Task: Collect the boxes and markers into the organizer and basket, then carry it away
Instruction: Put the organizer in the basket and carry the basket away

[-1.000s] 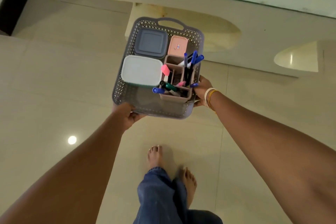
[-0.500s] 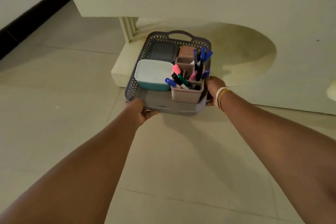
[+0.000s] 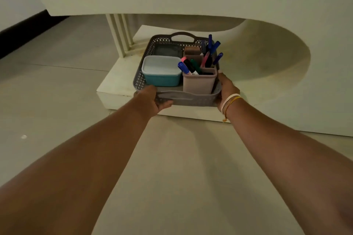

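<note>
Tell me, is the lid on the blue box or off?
On. The blue box in the basket has its white lid sitting flat across the whole top, so nothing inside shows.

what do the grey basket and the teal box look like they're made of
Grey basket: probably moulded plastic, matte, judging by its perforated lattice walls and one-piece handle. Teal box: probably plastic too, with smooth sides and a pale lid showing a soft sheen.

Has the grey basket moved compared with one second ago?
Yes. The grey basket, held by the left hand and right hand, has come down to the white table base; earlier it was high above the floor.
</note>
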{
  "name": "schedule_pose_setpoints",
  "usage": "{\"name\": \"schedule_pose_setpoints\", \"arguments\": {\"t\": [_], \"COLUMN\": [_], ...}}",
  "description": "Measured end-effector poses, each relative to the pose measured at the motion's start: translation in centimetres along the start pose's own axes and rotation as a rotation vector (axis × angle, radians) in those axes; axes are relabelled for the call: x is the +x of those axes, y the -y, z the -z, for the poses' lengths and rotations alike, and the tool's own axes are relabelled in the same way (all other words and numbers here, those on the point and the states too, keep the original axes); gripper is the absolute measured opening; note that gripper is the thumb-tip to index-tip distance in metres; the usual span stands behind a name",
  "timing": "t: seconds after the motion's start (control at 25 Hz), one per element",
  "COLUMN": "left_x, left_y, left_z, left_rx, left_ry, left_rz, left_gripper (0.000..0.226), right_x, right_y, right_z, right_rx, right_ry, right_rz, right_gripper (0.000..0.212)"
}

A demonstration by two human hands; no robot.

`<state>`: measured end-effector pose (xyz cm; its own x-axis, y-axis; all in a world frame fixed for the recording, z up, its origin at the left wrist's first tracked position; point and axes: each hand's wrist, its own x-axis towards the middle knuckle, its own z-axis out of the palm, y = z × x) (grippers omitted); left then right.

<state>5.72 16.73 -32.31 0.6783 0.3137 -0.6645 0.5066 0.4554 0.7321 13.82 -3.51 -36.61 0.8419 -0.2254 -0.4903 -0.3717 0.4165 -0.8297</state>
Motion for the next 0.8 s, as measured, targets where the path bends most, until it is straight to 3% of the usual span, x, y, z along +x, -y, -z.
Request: {"name": "schedule_pose_setpoints", "arguments": {"t": [0.12,0.2,0.44,0.64,0.8], "left_x": [-0.1,0.0,1.3,1.5,2.3], "left_y": [-1.2,-1.7,-3.4,-3.7,-3.0], "left_z": [-1.0,-1.3,-0.8,-0.4,0.1], "left_rx": [0.013,0.038,0.285,0.398,0.387], "left_ry": [0.047,0.083,0.054,0.110,0.117], "left_rz": [0.032,0.041,0.062,0.081,0.007], "left_gripper": [0.026,0.020,0.053,0.053,0.068], "right_x": [0.1,-0.7,-0.7,-0.6,0.1], "right_y": [-0.7,-0.3,0.7,1.2,0.6], "right_z": [-0.2,-0.1,0.0,-0.3,-0.2], "right_rx": [0.100,0.133,0.169,0.128,0.221], "right_ry": [-0.022,-0.013,0.116,0.134,0.068], "right_rz": [0.028,0.044,0.033,0.038,0.044], "right_gripper": [0.097,0.088,0.015,0.014,0.030]}}
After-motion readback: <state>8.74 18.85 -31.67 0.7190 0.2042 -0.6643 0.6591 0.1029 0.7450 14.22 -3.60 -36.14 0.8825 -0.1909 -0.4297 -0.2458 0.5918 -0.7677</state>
